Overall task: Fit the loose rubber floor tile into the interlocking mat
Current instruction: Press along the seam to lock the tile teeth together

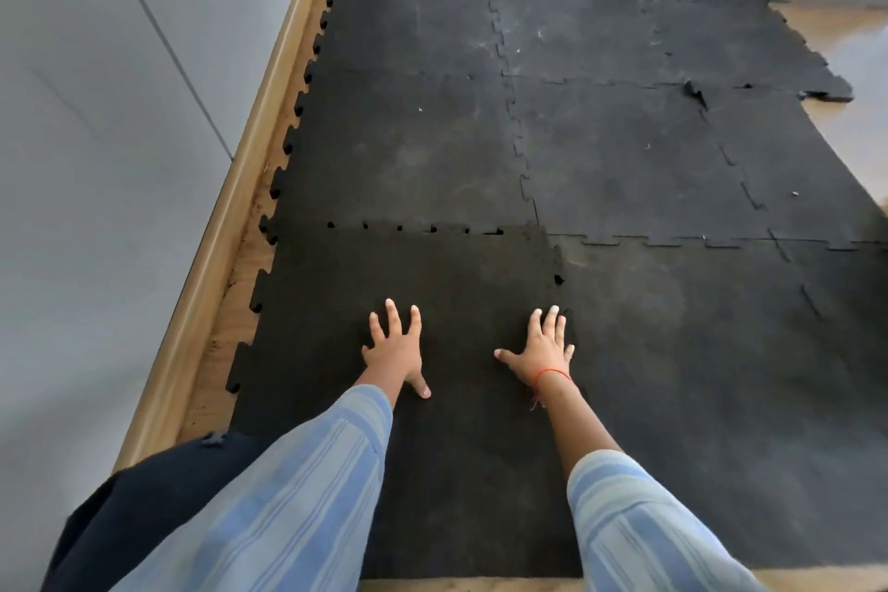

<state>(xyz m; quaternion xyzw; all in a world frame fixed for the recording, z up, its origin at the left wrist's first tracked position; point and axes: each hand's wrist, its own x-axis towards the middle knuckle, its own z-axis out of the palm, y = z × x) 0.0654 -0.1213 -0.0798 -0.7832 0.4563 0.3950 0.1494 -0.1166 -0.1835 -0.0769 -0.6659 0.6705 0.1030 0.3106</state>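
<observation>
From the head camera, both arms reach forward in striped blue sleeves. The left hand (396, 349) lies flat with fingers spread on the loose tile (408, 284), and the right hand (543, 346), also spread and flat, presses near the tile's right edge. The tile lies at the near left corner of the mat (624, 149), beside the wooden skirting board (250, 159); small gaps show along its far seam.

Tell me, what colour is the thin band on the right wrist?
The band on the right wrist is red-orange, seen in the head view just below the right hand.
</observation>
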